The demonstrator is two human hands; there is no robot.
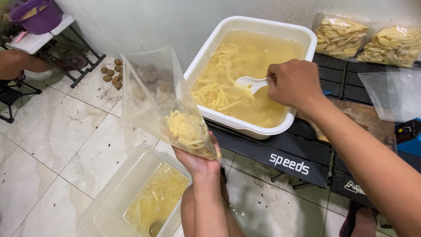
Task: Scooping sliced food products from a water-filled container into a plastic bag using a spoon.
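My left hand (pixel 197 160) holds up a clear plastic bag (pixel 151 85) from below; pale yellow potato sticks (pixel 187 130) lie in its bottom corner. My right hand (pixel 294 83) grips the handle of a white spoon (pixel 250 83) whose bowl dips into a white rectangular tub (pixel 245 127). That tub holds cloudy yellowish water with many cut potato sticks (pixel 219 83). The bag hangs just left of the tub's near-left rim.
A clear tub (pixel 105 206) with yellowish liquid sits on the tiled floor below my left hand. Two filled bags of potato sticks (pixel 366 37) lean at the back right, an empty clear bag (pixel 392 92) beside them. Small brown potatoes (pixel 112 73) lie by the wall. A purple basin (pixel 37 15) rests on a stool.
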